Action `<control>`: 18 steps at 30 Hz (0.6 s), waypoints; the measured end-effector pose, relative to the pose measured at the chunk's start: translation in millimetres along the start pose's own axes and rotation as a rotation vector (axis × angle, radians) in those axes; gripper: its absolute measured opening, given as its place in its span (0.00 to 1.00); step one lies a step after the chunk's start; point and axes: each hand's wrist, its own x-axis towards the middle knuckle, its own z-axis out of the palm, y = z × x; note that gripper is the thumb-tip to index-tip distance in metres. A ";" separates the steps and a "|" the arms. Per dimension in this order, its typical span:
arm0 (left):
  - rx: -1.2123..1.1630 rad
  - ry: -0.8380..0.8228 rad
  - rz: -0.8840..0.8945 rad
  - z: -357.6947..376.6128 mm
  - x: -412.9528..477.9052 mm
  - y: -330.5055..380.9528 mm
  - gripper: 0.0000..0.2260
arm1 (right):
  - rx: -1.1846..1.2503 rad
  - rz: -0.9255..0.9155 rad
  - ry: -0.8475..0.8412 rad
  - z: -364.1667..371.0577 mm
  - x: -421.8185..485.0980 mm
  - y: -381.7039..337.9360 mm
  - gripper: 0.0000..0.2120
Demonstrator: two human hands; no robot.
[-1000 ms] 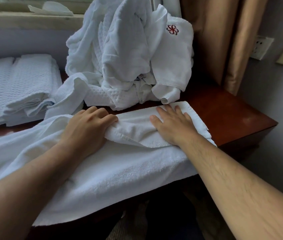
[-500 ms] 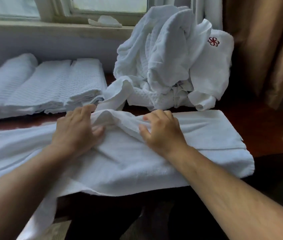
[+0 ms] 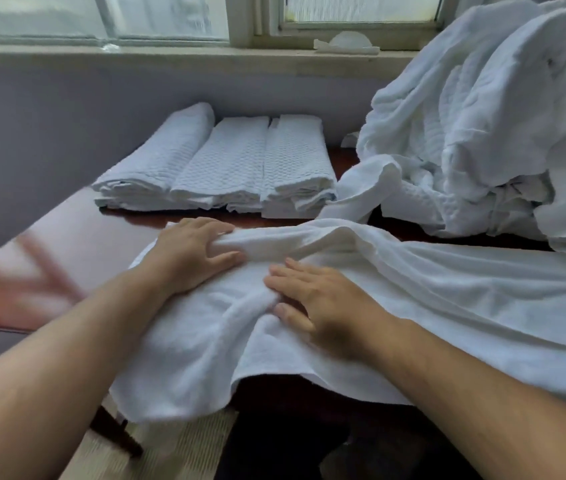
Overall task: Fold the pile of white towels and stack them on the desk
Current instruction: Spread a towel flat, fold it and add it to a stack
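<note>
Two hands are on the towel draped over the counter edge: your left hand grips a bunched fold, your right hand lies flat just beside it, and since the cloth looks soft and limp, grip its corners.

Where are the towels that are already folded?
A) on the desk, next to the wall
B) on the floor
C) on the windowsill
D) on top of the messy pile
A: the folded towels lie side by side on the desk against the wall, left of the messy pile and behind the spread towel.
</note>
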 end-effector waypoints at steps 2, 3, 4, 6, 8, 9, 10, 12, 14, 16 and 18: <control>-0.023 0.025 0.077 -0.3 8.5 -4.3 0.35 | 0.021 0.000 -0.001 1.0 -3.9 1.9 0.25; -0.035 0.035 0.116 -0.4 11.5 -5.7 0.35 | 0.033 0.004 -0.003 0.3 -4.1 1.9 0.24; -0.045 0.045 0.143 -1.2 13.0 -6.2 0.34 | 0.053 0.008 0.004 -0.9 -3.3 1.6 0.24; -0.047 0.092 0.188 -2.8 14.4 -7.6 0.31 | 0.091 0.018 0.039 -4.0 -0.8 0.7 0.21; 0.033 0.176 0.269 -4.1 11.1 -7.5 0.26 | 0.093 0.025 0.082 -7.5 2.2 1.4 0.16; 0.077 0.228 0.290 -4.4 8.0 -7.7 0.25 | 0.074 0.023 0.112 -9.4 4.3 1.9 0.13; 0.090 0.294 0.265 -4.1 4.2 -8.9 0.24 | 0.045 0.017 0.149 -11.2 7.5 2.0 0.10; -0.039 0.452 0.005 -4.0 -5.7 -11.3 0.20 | -0.028 0.014 0.230 -13.6 16.7 -1.2 0.06; -0.256 0.458 -0.442 -7.1 -11.9 -15.3 0.20 | -0.122 0.021 0.290 -13.1 29.5 -9.7 0.06; -0.282 0.293 -0.695 -7.9 -14.1 -19.2 0.26 | -0.235 0.100 0.243 -7.8 43.4 -19.4 0.12; -0.249 0.186 -0.746 -9.1 -12.5 -19.4 0.31 | -0.296 0.234 0.200 -2.6 55.2 -22.7 0.19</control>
